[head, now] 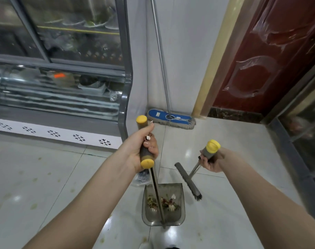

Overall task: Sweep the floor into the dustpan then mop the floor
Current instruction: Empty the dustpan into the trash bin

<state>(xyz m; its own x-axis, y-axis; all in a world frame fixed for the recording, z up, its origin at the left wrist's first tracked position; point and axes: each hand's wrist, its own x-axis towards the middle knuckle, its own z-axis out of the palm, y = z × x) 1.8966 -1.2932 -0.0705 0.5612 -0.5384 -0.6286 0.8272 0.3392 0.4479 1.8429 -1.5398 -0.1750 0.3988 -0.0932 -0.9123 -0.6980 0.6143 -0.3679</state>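
Floor (45, 177) tiles are spreading pale and glossy beneath both arms, with a glass display cabinet (63, 69) standing far left of the left fingers (152, 144) and a red door (270, 60) rising beyond the right fingers (204, 161). A mop (171, 118) is leaning in the wall corner, well ahead of both, its blue head resting on the floor. The left hand (140, 150) is curling tightly round the dustpan (151, 216) handle; the pan is lying straight below those fingers, holding swept debris (167, 203). The right hand (211, 162) is wrapping the broom (188, 181) grip, its brush head angling below-left of those fingers, just beside the pan.
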